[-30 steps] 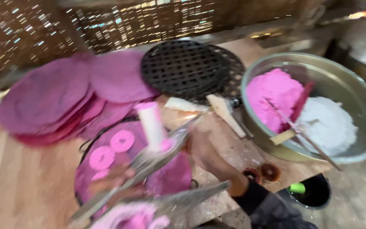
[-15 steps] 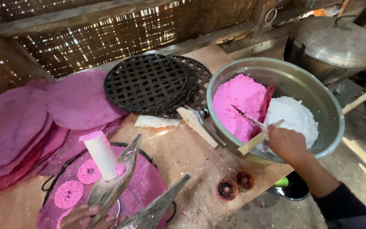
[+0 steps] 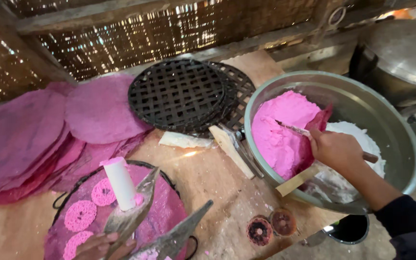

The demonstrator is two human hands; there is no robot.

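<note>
The right hand (image 3: 335, 150) is closed around a thin stick (image 3: 292, 128) poking the pink dough (image 3: 280, 130) in the big metal bowl (image 3: 400, 144). The left hand (image 3: 103, 244) grips the metal tongs (image 3: 136, 214) holding a white roll (image 3: 120, 184), low over the surface (image 3: 208, 178).

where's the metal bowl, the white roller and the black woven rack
metal bowl (image 3: 400, 130), head view, on its bare inner wall at the right
white roller (image 3: 120, 184), head view, middle of its white shaft
black woven rack (image 3: 179, 94), head view, centre of the lattice
</note>
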